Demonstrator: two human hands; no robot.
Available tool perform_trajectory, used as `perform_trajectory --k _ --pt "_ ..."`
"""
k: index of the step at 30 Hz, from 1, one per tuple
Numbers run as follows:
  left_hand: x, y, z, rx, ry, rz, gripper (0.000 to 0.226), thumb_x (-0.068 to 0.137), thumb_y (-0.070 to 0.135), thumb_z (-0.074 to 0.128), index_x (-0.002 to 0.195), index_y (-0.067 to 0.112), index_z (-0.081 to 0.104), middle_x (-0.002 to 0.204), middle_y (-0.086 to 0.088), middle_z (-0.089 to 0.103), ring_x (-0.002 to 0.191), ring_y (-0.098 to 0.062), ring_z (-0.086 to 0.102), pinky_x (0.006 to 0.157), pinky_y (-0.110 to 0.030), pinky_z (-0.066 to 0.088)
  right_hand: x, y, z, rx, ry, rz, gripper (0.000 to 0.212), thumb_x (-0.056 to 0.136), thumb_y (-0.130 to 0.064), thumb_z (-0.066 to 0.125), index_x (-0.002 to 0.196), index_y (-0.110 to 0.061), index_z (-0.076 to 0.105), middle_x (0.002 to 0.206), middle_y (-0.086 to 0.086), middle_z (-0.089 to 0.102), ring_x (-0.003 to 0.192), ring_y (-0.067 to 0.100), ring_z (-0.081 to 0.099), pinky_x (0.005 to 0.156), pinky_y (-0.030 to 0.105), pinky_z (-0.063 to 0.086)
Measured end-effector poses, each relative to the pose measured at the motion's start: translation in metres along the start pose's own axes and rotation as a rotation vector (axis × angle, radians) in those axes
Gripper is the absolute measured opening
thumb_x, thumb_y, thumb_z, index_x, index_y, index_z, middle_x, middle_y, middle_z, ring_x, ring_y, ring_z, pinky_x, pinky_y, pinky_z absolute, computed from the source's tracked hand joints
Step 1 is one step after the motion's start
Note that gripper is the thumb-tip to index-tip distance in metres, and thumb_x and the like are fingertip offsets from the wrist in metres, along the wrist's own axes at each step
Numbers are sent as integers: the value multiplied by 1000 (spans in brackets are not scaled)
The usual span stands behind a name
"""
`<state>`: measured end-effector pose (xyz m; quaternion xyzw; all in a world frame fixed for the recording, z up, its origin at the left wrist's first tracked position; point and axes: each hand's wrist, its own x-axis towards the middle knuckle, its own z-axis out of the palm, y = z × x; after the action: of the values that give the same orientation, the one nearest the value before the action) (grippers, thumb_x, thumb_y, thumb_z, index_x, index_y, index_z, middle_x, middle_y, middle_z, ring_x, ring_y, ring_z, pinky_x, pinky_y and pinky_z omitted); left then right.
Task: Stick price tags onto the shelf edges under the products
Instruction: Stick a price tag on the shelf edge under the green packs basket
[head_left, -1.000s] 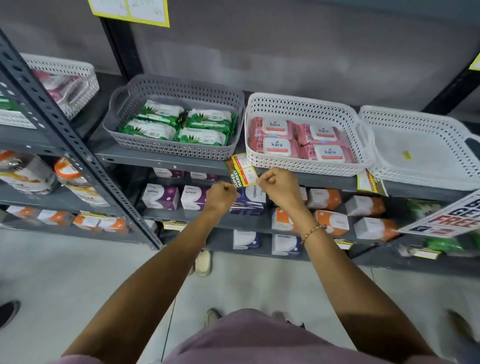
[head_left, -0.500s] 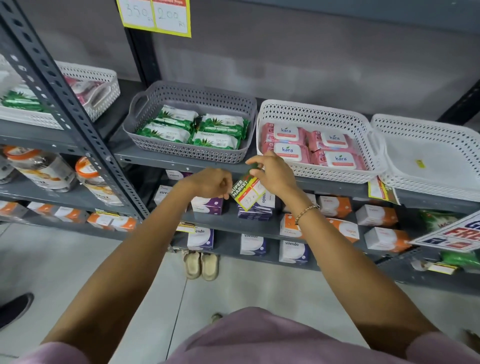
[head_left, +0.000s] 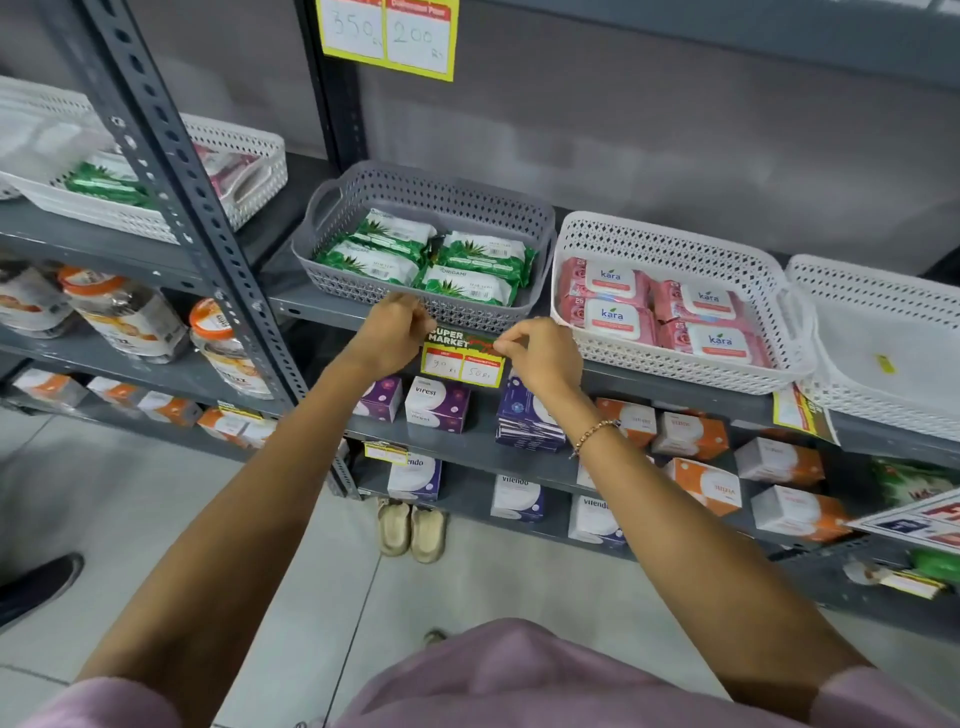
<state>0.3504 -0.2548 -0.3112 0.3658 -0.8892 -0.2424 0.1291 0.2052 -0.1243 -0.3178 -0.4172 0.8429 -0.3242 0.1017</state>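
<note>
yellow price tag (head_left: 464, 357) upright against shelf edge (head_left: 332, 317)

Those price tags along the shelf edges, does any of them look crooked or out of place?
Yes. The tag under the white basket of pink wipes, the yellow tag, hangs tilted with a corner peeling away from the shelf edge. The tag in both hands sits fairly level under the grey basket.

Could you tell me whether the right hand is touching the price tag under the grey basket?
Touching. The head view shows the right hand pinching the upper right corner of the price tag, with no gap.
</note>
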Motion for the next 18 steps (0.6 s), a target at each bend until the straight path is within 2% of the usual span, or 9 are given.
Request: perform_trajectory --k 4,6,8,10,14,16,18 --pt "-3 -8 17 -48 110 -55 14 89 -10 44 96 -10 56 107 -23 49 99 -36 48 92 -39 40 -5 -1 14 57 109 71 13 78 -33 74 74 -20 72 81 -3 72 70 14 62 53 23 38" --pt "-7 -11 22 -101 129 -59 13 89 -10 45 96 -10 56 102 -15 44 92 -30 46 87 -28 40 -5 -1 18 88 120 106 14 77 -34 75 75 -20 73 86 -1 70 74 16 63 55 25 43" --pt "8 -45 18 -167 161 -140 9 90 -7 50 94 -10 58 100 -10 40 87 -25 45 73 -12 35 18 -18 47 117 70 133 13 76 -34 75 74 -21 73 88 0 69 78 18 64 61 30 49" --pt "5 -50 23 -242 165 -149 7 90 -4 54 89 -7 60 99 -10 42 84 -21 46 63 -3 33 16 -18 47 143 59 160 14 76 -34 75 75 -21 73 88 0 70 79 18 65 63 31 50" --pt "3 -50 28 -300 218 -134 7 87 5 63 84 -2 63 95 -8 47 80 -18 47 62 -8 33 16 -11 50 163 67 174 17 76 -36 74 78 -20 74 83 -1 75 77 16 67 59 27 48" --pt "3 -52 31 -309 257 -129 8 86 6 64 85 -1 64 94 -7 47 78 -18 47 64 -10 35 14 -10 54 167 45 170 14 78 -34 74 79 -20 75 84 0 75 78 17 67 62 30 52" --pt "6 -57 34 -305 288 -151 7 85 7 66 84 0 66 93 -7 46 76 -17 46 71 -19 39 16 -10 62 147 10 164 8 82 -26 70 80 -19 74 90 1 74 84 20 67 66 34 55"
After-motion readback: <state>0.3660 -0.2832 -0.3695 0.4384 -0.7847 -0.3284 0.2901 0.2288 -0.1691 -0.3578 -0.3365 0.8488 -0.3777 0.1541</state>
